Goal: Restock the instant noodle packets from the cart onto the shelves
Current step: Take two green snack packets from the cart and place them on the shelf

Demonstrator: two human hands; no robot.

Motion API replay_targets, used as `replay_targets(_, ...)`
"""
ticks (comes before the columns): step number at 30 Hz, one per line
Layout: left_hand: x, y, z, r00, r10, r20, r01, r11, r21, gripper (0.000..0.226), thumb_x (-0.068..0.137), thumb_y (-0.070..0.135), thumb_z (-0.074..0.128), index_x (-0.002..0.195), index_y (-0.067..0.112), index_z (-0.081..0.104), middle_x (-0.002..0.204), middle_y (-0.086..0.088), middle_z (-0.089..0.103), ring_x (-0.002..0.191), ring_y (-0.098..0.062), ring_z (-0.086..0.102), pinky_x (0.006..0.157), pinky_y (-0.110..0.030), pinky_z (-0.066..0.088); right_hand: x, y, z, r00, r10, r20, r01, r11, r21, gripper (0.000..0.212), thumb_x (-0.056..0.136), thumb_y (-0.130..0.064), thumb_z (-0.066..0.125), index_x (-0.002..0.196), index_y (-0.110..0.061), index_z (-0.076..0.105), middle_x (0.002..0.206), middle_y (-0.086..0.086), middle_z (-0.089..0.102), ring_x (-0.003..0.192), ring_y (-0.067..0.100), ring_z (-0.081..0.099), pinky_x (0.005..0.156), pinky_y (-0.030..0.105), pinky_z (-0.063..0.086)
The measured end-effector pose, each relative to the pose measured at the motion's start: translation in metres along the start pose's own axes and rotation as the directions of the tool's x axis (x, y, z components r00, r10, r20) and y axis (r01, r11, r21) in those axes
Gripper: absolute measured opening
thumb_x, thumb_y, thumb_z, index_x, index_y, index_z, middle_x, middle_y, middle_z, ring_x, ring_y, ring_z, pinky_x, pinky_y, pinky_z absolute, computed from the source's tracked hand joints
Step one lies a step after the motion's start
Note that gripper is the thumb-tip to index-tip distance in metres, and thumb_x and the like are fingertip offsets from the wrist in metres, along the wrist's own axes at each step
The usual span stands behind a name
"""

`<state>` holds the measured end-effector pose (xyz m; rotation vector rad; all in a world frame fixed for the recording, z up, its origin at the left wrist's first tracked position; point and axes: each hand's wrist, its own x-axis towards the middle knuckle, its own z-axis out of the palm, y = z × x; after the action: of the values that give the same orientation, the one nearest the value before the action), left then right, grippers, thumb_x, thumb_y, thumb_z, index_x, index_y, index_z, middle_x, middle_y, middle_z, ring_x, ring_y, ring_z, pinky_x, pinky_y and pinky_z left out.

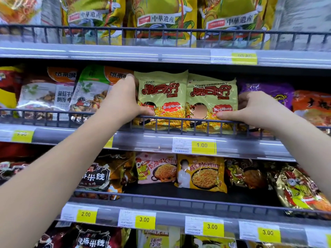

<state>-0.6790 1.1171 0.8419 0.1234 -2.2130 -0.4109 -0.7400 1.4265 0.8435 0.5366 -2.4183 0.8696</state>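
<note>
The middle shelf (143,138) carries the work: two yellow-green noodle packets stand upright side by side behind its wire rail (179,120), edges touching, both between the two hands. The cart is not in view.

The left packet (161,97) sits just to the right of the left hand (121,101). That hand's fingers curl round the packet's outer edge and upper corner, and the left thumb (146,111) presses on the printed face just above the rail. The right packet (211,97) lies just to the left of the right hand (256,110). Its fingers wrap behind the outer edge, where they are hidden, and the right thumb (225,116) lies flat on the lower front, touching the rail.

By their look these packets are light, with a thin, glossy, crinkly film over a brittle noodle block, so they are likely slippery and easy to crush. The side edges, where the fingers already sit, seem the best hold, with only gentle inward pressure, never a squeeze on the middle. The sealed top seam would also serve.

Below the thumbs, a yellow price tag (202,145) reads 1.00
</note>
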Motion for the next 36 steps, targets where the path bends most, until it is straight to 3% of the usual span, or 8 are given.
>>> replay_targets(4, 0.001, 0.000, 0.003, 1.000, 0.003, -0.020, -0.003, 1.000, -0.003, 0.109, 0.042, 0.057, 0.095, 0.125, 0.006, 0.047, 0.119, -0.012, 0.062, 0.111, -0.032, 0.060, 0.093, -0.050, 0.055, 0.001, 0.002, 0.003, 0.999, -0.024, -0.026, 0.023, 0.999, -0.039, 0.039, 0.067, -0.061, 0.085, 0.081, -0.032, 0.063, 0.086, -0.012, 0.072, 0.081, 0.008, 0.069, 0.079, 0.035, 0.057)
replay_targets(7, -0.001, -0.003, 0.002, 0.999, -0.033, -0.027, 0.031, 0.998, -0.059, 0.111, 0.043, 0.056, 0.095, 0.129, 0.006, 0.045, 0.121, -0.012, 0.061, 0.112, -0.032, 0.059, 0.094, -0.051, 0.055, 0.000, 0.003, 0.002, 1.000, 0.004, -0.001, -0.004, 0.999, -0.035, 0.049, 0.064, -0.066, 0.084, 0.089, -0.028, 0.067, 0.090, -0.006, 0.077, 0.079, 0.019, 0.075, 0.076, 0.046, 0.064)
replay_targets(12, -0.009, 0.006, 0.005, 0.985, 0.062, -0.161, -0.074, 0.994, -0.075, 0.093, 0.052, 0.058, 0.092, 0.118, 0.010, 0.047, 0.112, -0.007, 0.055, 0.099, -0.024, 0.057, 0.085, -0.042, 0.054, 0.000, 0.002, -0.001, 1.000, -0.002, 0.018, 0.004, 0.998, -0.065, 0.043, 0.068, -0.064, 0.082, 0.087, -0.030, 0.065, 0.089, -0.011, 0.075, 0.075, 0.016, 0.074, 0.071, 0.041, 0.064)
replay_targets(15, -0.009, 0.026, 0.006, 0.989, 0.149, -0.028, -0.149, 0.988, -0.030, 0.068, 0.055, 0.057, 0.091, 0.095, 0.018, 0.052, 0.086, 0.008, 0.054, 0.077, -0.009, 0.051, 0.063, -0.023, 0.042, 0.002, 0.001, -0.003, 0.999, 0.006, 0.034, -0.003, 0.998, -0.069, 0.047, 0.067, -0.065, 0.083, 0.091, -0.027, 0.067, 0.088, -0.009, 0.074, 0.079, 0.016, 0.073, 0.069, 0.037, 0.063)
replay_targets(20, 0.007, 0.027, 0.010, 0.981, 0.170, 0.094, -0.177, 0.982, 0.070, 0.058, 0.052, 0.055, 0.092, 0.080, 0.024, 0.052, 0.076, 0.011, 0.054, 0.076, -0.015, 0.053, 0.075, -0.038, 0.054, 0.004, 0.000, -0.003, 1.000, -0.015, 0.016, 0.016, 0.996, -0.084, 0.051, 0.063, -0.066, 0.084, 0.091, -0.026, 0.069, 0.089, -0.005, 0.076, 0.084, 0.018, 0.072, 0.080, 0.040, 0.061)
replay_targets(27, 0.008, 0.026, 0.015, 0.983, 0.176, 0.055, -0.179, 0.983, 0.052, 0.058, 0.052, 0.056, 0.092, 0.077, 0.023, 0.052, 0.075, 0.009, 0.055, 0.074, -0.015, 0.055, 0.069, -0.035, 0.052, 0.001, -0.004, 0.000, 0.999, -0.015, -0.030, 0.014, 0.999, -0.033, 0.046, 0.066, -0.058, 0.087, 0.093, -0.027, 0.068, 0.097, 0.000, 0.075, 0.096, 0.020, 0.068, 0.085, 0.037, 0.056)
replay_targets(33, -0.003, 0.019, 0.012, 0.984, 0.177, 0.033, -0.175, 0.984, -0.038, 0.049, 0.060, 0.050, 0.091, 0.072, 0.021, 0.053, 0.069, 0.006, 0.056, 0.063, -0.007, 0.049, 0.055, -0.021, 0.036, 0.000, -0.006, -0.005, 0.999, 0.015, 0.035, -0.012, 0.997, -0.077, 0.040, 0.067, -0.061, 0.086, 0.078, -0.030, 0.063, 0.094, -0.002, 0.076, 0.089, 0.018, 0.072, 0.082, 0.041, 0.061)
replay_targets(36, -0.011, 0.016, 0.007, 0.986, 0.166, -0.025, -0.168, 0.981, -0.097, 0.047, 0.063, 0.045, 0.092, 0.074, 0.017, 0.056, 0.068, 0.005, 0.056, 0.061, -0.005, 0.048, 0.050, -0.010, 0.034, -0.001, -0.002, -0.006, 1.000, 0.022, 0.021, -0.019, 0.993, -0.119, 0.060, 0.060, -0.074, 0.080, 0.091, -0.025, 0.070, 0.090, -0.004, 0.077, 0.087, 0.019, 0.073, 0.085, 0.041, 0.060)
